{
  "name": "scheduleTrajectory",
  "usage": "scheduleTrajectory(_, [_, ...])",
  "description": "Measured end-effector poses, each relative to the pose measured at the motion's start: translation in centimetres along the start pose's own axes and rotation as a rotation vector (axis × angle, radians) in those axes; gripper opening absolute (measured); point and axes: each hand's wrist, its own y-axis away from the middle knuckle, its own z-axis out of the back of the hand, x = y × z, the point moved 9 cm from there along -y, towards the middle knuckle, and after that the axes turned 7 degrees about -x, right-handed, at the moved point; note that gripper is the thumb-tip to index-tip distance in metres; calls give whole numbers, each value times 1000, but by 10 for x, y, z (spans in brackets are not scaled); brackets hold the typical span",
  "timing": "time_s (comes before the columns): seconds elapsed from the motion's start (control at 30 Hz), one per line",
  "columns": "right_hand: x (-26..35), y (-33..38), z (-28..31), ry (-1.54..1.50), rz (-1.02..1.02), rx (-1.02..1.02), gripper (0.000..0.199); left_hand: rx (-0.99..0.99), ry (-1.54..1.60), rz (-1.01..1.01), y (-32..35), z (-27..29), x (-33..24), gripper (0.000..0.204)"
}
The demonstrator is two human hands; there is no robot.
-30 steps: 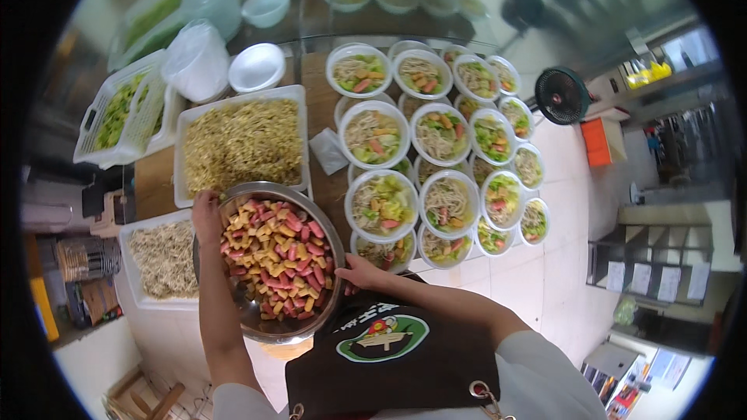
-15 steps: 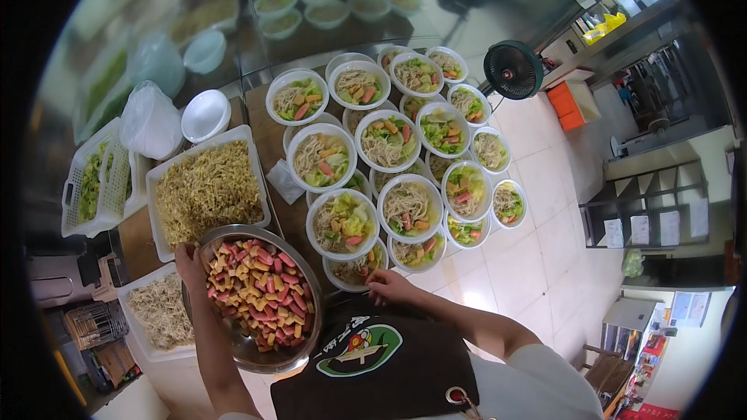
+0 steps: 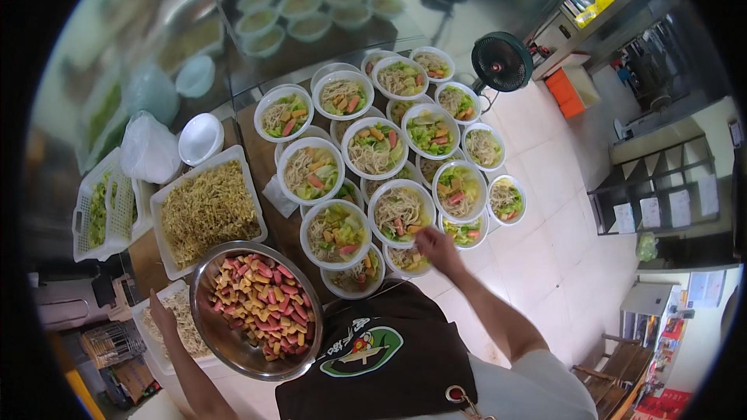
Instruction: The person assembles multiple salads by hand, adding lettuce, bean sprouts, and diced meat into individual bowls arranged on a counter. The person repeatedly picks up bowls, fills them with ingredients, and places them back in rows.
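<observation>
A large steel mixing bowl [image 3: 215, 336] leans near my apron, filled with pink and golden-brown cut pieces [image 3: 264, 303], which look like sausage and fried dough or tofu. Left of it, my left hand [image 3: 162, 317] is off the rim, fingers stretched out, above a tray of pale shredded food [image 3: 173, 303]. My right hand [image 3: 437, 250] is at the right edge of a round white bowl [image 3: 402, 214] holding noodle-like shreds, lettuce and cut pieces. Its fingers are bent together; whatever they may hold is hidden.
Several filled white bowls [image 3: 380, 148] stand in stacked layers on the table. Left are a tray of yellowish shreds [image 3: 210, 214], a white basket of greens [image 3: 99, 214], empty bowls [image 3: 201, 138] and a plastic bag [image 3: 149, 148]. A fan [image 3: 502, 62] stands beyond the far-right bowls.
My left hand has let go of the steel bowl's rim and moved down and left. My right hand has moved right and up to the filled bowls.
</observation>
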Motion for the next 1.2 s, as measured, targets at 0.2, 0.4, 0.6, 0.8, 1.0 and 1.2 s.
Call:
scheduleTrajectory(0.2, [58,-110,90,629,538,-395,30,133,394,49,40,-6,-61,59])
scheduleTrajectory(0.4, [73,-144,70,433,728,-455,24,125,523,262,101,-11,-4,46])
scheduleTrajectory(0.6, [106,-50,-11,112,565,-79,11,-18,420,382,120,20,-2,20])
scheduleTrajectory(0.8, [97,20,-72,69,451,162,9,-65,366,437,124,22,-57,16])
scheduleTrajectory(1.0, [38,39,-107,-34,102,413,10,494,-728,415,200,-105,254,69])
scheduleTrajectory(1.2, [76,51,-79,244,179,278,10,369,6,563,145,-167,145,48])
